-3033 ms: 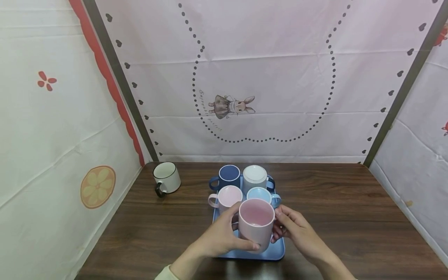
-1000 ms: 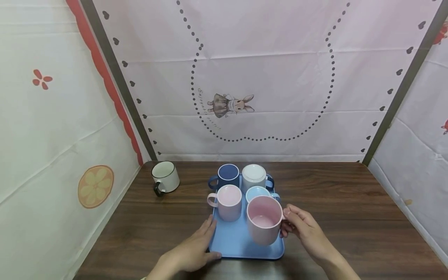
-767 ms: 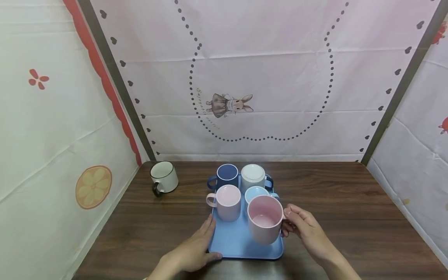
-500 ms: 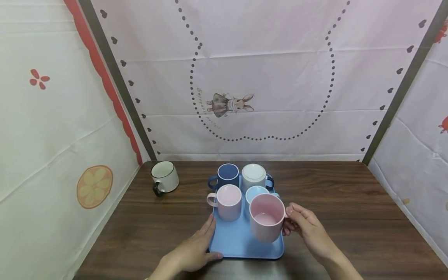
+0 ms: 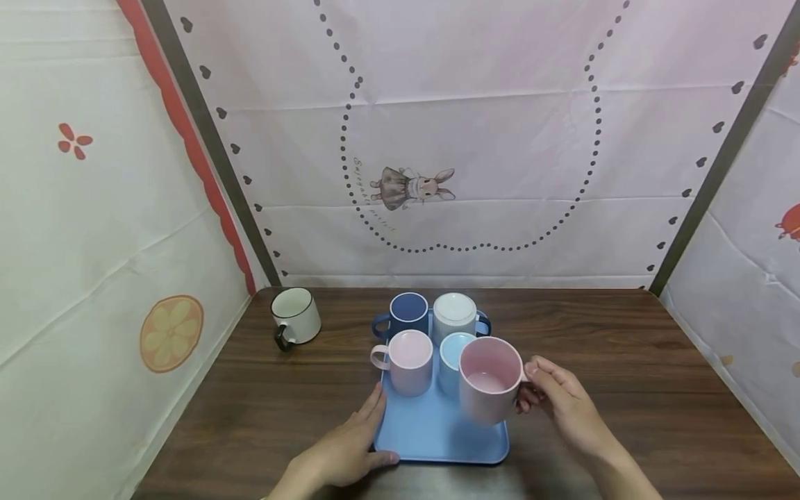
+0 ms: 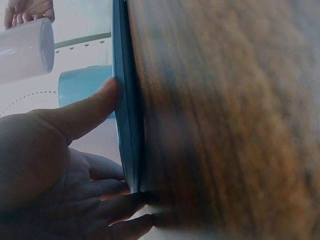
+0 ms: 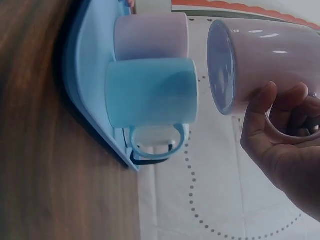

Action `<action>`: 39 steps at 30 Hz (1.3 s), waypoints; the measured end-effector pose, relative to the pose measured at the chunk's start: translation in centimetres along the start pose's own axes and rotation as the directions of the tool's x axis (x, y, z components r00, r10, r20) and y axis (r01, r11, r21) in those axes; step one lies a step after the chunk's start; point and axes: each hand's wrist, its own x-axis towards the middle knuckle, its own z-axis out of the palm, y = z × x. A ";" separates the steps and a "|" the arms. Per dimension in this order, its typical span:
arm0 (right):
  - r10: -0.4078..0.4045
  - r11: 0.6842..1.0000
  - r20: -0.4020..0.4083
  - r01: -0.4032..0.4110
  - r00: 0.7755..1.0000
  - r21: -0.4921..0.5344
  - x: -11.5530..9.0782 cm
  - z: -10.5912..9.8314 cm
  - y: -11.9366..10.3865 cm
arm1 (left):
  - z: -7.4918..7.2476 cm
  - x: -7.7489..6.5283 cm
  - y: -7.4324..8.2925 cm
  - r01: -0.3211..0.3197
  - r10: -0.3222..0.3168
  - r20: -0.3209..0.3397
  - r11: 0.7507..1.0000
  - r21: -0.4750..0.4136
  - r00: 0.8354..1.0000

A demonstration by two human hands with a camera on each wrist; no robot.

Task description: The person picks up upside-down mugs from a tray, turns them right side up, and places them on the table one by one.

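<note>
My right hand (image 5: 565,403) grips the handle of a pink mug (image 5: 490,389), held above the right front part of the blue tray (image 5: 431,437). In the right wrist view the fingers (image 7: 260,112) curl round the handle, and the mug's base (image 7: 220,67) is off the tray. My left hand (image 5: 344,444) rests at the tray's front left corner, its fingers along the left edge and its thumb (image 6: 95,107) at the front rim. A lighter pink mug (image 5: 409,368), a light blue mug (image 5: 451,368), a navy mug (image 5: 409,316) and a white mug (image 5: 455,316) stand on the tray.
A white mug with a black handle (image 5: 296,319) stands apart at the table's back left. The dark wooden table (image 5: 625,375) extends on both sides of the tray. Printed cloth walls (image 5: 500,139) enclose the back and sides.
My left hand has gone from the held pink mug to the tray's corner. My right hand has carried that mug to the right and slightly up. The other mugs stay put.
</note>
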 end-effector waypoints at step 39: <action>0.114 0.963 -0.466 0.017 0.877 0.268 0.4 -5.8 1.4 | 0.0 -0.2 0.0 -0.019 0.019 -0.006 1.000 -0.005 1.000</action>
